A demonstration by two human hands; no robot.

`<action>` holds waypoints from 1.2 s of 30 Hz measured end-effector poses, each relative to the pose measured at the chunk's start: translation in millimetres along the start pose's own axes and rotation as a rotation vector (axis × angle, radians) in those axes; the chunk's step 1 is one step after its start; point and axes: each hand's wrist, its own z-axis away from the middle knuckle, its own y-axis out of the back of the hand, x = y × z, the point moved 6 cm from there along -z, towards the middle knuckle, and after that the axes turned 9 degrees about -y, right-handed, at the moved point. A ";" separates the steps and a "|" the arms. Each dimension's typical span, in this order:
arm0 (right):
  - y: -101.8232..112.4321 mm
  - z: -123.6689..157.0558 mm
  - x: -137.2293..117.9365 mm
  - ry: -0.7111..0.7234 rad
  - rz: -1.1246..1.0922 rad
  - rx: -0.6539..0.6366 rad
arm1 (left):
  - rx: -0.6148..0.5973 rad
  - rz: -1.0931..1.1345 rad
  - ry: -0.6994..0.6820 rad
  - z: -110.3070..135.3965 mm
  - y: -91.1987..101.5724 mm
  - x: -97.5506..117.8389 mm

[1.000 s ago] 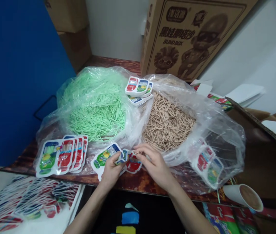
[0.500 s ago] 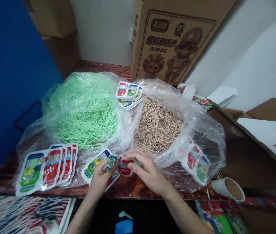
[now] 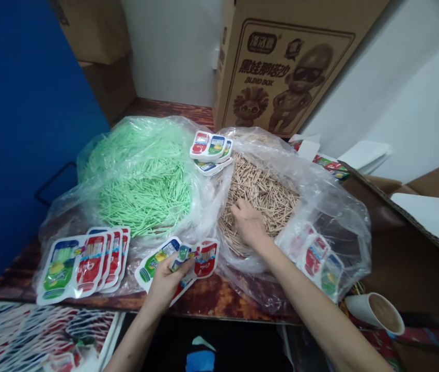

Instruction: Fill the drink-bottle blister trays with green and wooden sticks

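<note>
My left hand (image 3: 170,275) is closed around a small printed packet (image 3: 206,258), whose red half with brown sticks behind its window sticks out to the right. Beneath it another green-and-red packet (image 3: 151,259) lies on the table. My right hand (image 3: 249,223) reaches into a clear plastic bag of thin brown sticks (image 3: 269,185). Its fingers are curled down among the sticks; the fingertips are partly hidden, and whatever they pinch does not show. Left of this bag, a second bag holds bright green sticks (image 3: 145,191).
Overlapping filled packets (image 3: 59,274) lie at the left. More packets (image 3: 208,145) rest between the bags, and others (image 3: 319,257) sit under plastic at right. A paper cup (image 3: 359,307) lies tipped near the front edge. A printed carton (image 3: 242,39) stands behind; an open carton (image 3: 382,243) is at right.
My right hand has let go of the packet and moved up and right into the brown sticks. My left hand still holds the packet. The whole view has shifted slightly.
</note>
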 end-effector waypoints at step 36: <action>27.5 59.4 -100.0 0.080 -0.688 -0.499 | 0.000 -0.052 -0.051 6.0 12.7 3.3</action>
